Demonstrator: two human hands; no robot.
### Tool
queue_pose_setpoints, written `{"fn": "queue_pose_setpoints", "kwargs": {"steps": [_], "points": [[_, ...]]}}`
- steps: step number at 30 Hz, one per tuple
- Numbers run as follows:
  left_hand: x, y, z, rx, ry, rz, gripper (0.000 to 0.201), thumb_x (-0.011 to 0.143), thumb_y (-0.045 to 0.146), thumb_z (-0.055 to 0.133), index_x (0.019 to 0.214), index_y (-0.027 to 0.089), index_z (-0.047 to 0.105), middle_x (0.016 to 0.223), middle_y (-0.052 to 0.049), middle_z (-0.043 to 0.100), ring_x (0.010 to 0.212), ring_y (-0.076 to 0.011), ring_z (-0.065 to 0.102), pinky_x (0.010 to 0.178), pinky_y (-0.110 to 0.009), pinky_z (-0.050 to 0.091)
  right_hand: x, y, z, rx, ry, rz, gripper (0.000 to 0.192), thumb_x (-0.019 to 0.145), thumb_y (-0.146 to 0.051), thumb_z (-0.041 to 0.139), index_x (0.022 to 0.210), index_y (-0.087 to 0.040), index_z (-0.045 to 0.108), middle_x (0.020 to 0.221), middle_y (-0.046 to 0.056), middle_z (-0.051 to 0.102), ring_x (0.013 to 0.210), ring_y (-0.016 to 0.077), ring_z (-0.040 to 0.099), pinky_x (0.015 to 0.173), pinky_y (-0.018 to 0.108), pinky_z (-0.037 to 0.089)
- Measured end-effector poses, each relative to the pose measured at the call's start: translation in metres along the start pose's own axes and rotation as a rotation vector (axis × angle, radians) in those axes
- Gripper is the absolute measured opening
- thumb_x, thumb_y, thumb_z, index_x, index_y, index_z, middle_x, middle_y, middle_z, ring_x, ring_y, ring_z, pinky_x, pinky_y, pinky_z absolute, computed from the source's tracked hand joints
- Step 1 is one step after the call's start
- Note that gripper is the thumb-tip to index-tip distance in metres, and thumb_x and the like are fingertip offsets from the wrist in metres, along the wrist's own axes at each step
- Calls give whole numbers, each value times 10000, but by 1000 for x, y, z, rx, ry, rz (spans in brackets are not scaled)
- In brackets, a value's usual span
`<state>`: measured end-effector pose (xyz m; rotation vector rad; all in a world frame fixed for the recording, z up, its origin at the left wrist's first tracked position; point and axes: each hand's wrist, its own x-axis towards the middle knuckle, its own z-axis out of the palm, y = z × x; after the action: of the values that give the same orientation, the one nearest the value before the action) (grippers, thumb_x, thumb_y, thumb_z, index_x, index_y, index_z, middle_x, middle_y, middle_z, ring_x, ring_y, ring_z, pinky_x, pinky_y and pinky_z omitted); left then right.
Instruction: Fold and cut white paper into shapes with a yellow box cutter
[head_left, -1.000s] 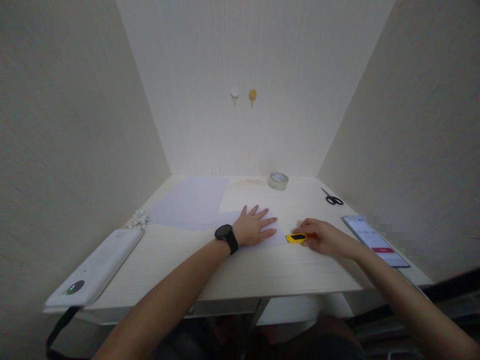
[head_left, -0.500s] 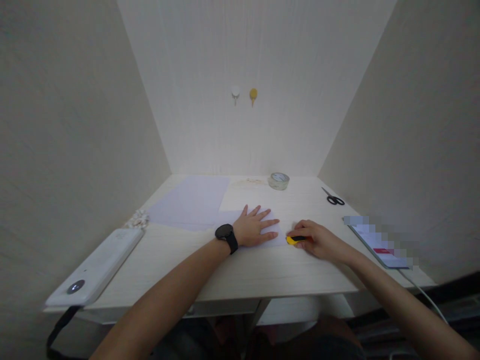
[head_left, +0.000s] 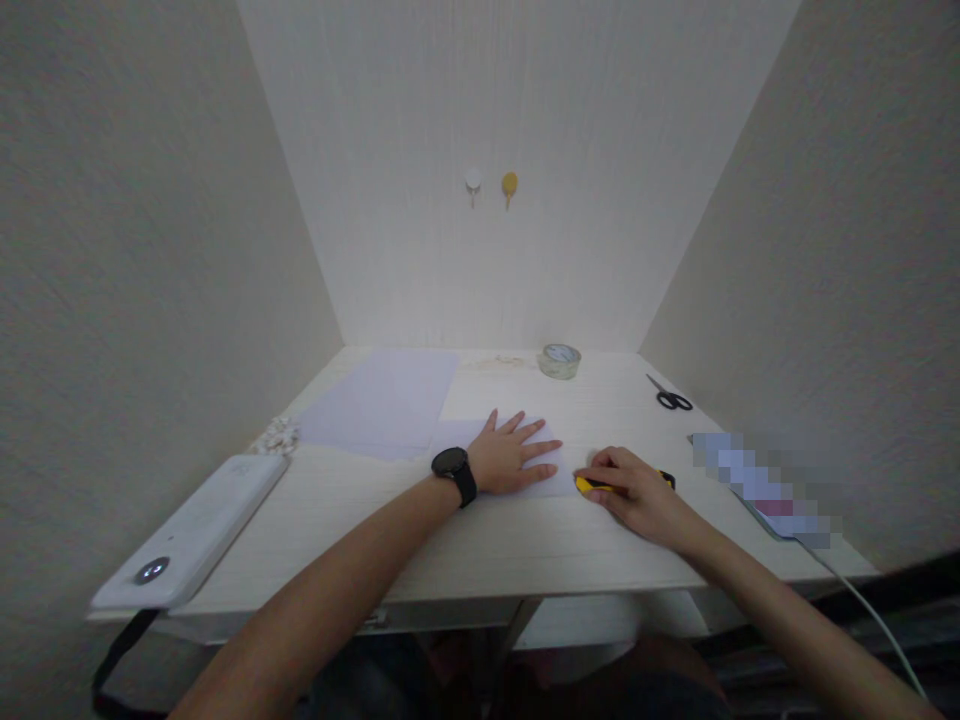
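My left hand [head_left: 512, 455] lies flat with its fingers spread, pressing on a small sheet of white paper [head_left: 553, 484]. A dark watch [head_left: 450, 463] is on that wrist. To the right, my right hand [head_left: 630, 490] is closed around a yellow and black utility knife [head_left: 592, 484], held low at the paper's right edge. The knife's tail shows behind the knuckles; its blade is too small to make out. Larger sheets of white paper [head_left: 382, 400] lie at the back left of the table.
A roll of clear tape [head_left: 560, 362] stands at the back. Black-handled scissors [head_left: 670, 396] and a blurred phone or tablet [head_left: 765, 495] with a cable lie right. At left are a white device [head_left: 195, 530] with a strap and a white bumpy object [head_left: 277, 437]. Walls enclose the table [head_left: 420, 555].
My right hand has turned its grip a little, so the knife's rear end now shows. My left hand stays in place on the paper. The view has shifted slightly.
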<state>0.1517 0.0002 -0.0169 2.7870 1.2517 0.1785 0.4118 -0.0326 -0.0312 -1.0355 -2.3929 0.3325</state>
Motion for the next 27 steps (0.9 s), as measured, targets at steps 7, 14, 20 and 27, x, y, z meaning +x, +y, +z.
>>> {"fn": "queue_pose_setpoints", "kwargs": {"steps": [7,14,20,27], "points": [[1,1,0,-3,-11,-4,641,930,708,187,1486,427,335,1616,-21,219,1478,-372,152,1118,-697,39,-3,-4,1,-6,25,23,255,911,-311,572,1097,-258,739,982,95,609,922,231,579,817,389,497],[0,2,-2,-3,-14,-8,646,929,708,185,1489,421,334,1616,-24,217,1478,-369,154,1120,-696,43,-6,-3,1,-5,23,22,256,914,-316,566,1096,-272,741,976,93,610,923,234,579,813,393,501],[0,1,0,-4,-6,-5,636,934,698,198,1488,418,337,1615,-21,221,1477,-369,159,1122,-692,40,-13,-7,-2,-28,26,47,265,920,-337,561,1110,-279,736,992,94,626,912,230,595,806,388,512],[1,0,-6,-44,20,-7,633,943,679,239,1499,389,323,1624,-33,187,1483,-359,137,1122,-691,94,-11,-9,-3,-26,32,79,256,885,-308,593,1086,-250,741,1002,97,650,931,239,611,828,396,515]]}}
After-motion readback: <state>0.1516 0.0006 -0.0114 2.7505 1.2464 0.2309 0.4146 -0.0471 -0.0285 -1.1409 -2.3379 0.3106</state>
